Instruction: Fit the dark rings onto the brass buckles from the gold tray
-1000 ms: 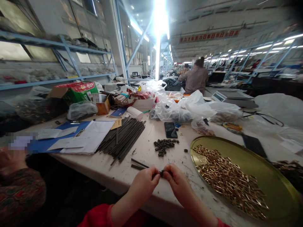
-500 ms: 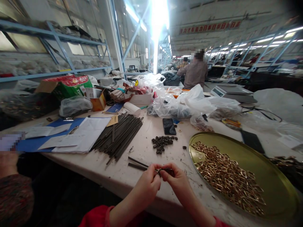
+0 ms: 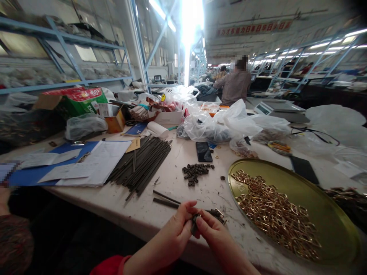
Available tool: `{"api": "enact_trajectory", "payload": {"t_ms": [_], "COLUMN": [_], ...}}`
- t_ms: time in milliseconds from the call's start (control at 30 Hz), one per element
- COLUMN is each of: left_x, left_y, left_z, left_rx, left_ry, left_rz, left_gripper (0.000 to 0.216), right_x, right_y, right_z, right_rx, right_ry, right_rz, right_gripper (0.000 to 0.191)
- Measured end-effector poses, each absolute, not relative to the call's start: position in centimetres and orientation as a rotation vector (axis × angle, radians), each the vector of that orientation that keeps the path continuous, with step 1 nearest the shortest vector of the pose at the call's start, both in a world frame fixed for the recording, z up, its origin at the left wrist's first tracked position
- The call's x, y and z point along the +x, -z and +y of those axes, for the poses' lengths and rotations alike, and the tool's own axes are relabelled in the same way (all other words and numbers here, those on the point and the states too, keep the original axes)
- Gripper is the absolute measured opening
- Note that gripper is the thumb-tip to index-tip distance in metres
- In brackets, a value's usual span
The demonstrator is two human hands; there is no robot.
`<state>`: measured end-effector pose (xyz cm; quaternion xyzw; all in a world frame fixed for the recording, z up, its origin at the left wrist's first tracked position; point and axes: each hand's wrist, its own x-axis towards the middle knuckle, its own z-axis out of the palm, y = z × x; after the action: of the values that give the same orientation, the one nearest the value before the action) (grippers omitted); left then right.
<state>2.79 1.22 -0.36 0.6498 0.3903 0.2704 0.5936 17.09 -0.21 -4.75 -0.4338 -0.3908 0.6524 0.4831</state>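
My left hand (image 3: 179, 225) and my right hand (image 3: 212, 231) meet over the table's front edge, fingers pinched together on a short dark strip (image 3: 195, 226). Part of that strip is hidden by my fingers. Just beyond the right hand, a gold-coloured buckle (image 3: 220, 213) lies with dark strip pieces. Two long dark strips (image 3: 164, 202) rest on the table left of my hands. Farther back sits a pile of small dark loops (image 3: 195, 173). On the right, an oval brass-coloured tray (image 3: 289, 172) carries many gold-coloured buckles (image 3: 275, 210).
A bundle of long dark strips (image 3: 143, 164) lies at the left, beside papers (image 3: 94, 160) on a blue folder. A phone (image 3: 203, 152) lies behind the loops. Plastic bags (image 3: 212, 124) and a scale (image 3: 279, 110) line the back. Another person's arm (image 3: 13, 236) is at far left.
My hands have moved slightly down toward me, and the dark strip between them now shows hanging below the fingers. The buckle beyond my right hand has come into view.
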Motion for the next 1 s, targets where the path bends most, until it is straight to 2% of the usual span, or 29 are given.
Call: {"api": "enact_trajectory", "payload": {"t_ms": [200, 300, 367, 433, 633, 733, 833, 1000], "left_x": [2.9, 2.9, 2.9, 2.7, 2.7, 2.6, 2.3, 1.9], "left_y": [1.4, 1.2, 0.8, 0.2, -0.2, -0.1, -0.3, -1.2], "left_z": [1.2, 0.8, 0.3, -0.3, -1.4, -1.6, -1.6, -1.8], "left_rx": [1.473, 1.475, 1.496, 1.559, 1.793, 1.79, 1.67, 1.44], "left_ry": [-0.59, -0.599, -0.624, -0.622, -0.512, -0.499, -0.452, -0.368], "left_rz": [1.107, 1.148, 1.124, 1.106, 1.253, 1.296, 1.143, 1.055], "left_gripper": [0.037, 0.026, 0.018, 0.021, 0.008, 0.008, 0.011, 0.016], "right_x": [16.4, 16.2, 16.0, 15.9, 15.9, 16.0, 16.5, 17.1], "right_y": [4.6, 4.6, 4.7, 4.8, 5.2, 5.0, 4.5, 3.1], "right_z": [-1.9, -2.5, -2.7, -2.8, -3.3, -3.7, -4.1, -4.6], "right_rx": [-1.216, -1.249, -1.199, -1.158, -1.217, -1.246, -1.238, -1.286], "right_ry": [-1.336, -1.243, -1.247, -1.279, -1.292, -1.241, -1.277, -1.287], "right_rz": [-1.014, -0.954, -0.86, -0.79, -0.74, -0.848, -1.054, -1.405], "right_gripper": [0.037, 0.036, 0.036, 0.038, 0.041, 0.038, 0.037, 0.024]}}
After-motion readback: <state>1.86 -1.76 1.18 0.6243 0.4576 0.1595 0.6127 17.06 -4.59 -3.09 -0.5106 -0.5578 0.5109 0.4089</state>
